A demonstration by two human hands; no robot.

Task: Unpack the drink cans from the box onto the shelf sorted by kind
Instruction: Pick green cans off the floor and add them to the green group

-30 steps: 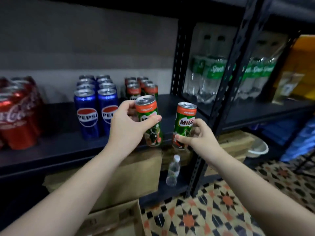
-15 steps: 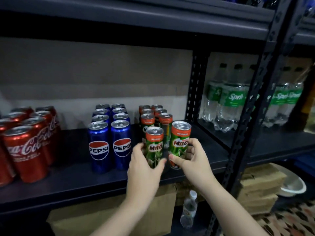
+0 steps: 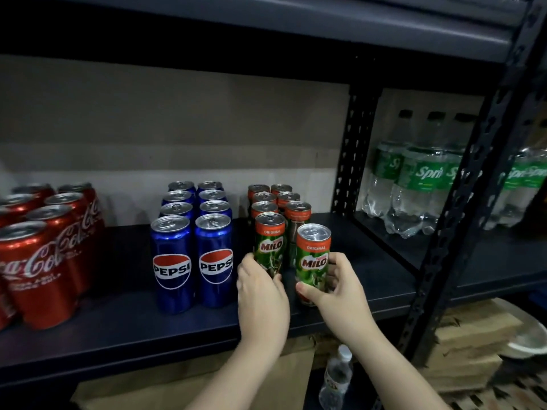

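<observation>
Two Milo cans going onto the shelf (image 3: pixel 118 329) at the front of the Milo rows (image 3: pixel 278 199).

Best set each flush with its column: left hand (image 3: pixel 262 294) grips the left can (image 3: pixel 270 242), right hand (image 3: pixel 340 287) grips the right can (image 3: pixel 313 255). Both bases are hidden; the box is not clearly seen.

Dark shelf (image 3: pixel 124 329) bears Coca-Cola cans (image 3: pixel 44 261), Pepsi cans (image 3: pixel 192 232), Milo cans (image 3: pixel 272 208).

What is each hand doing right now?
Left hand: grips the left Milo can.
Right hand: grips the right Milo can.
</observation>
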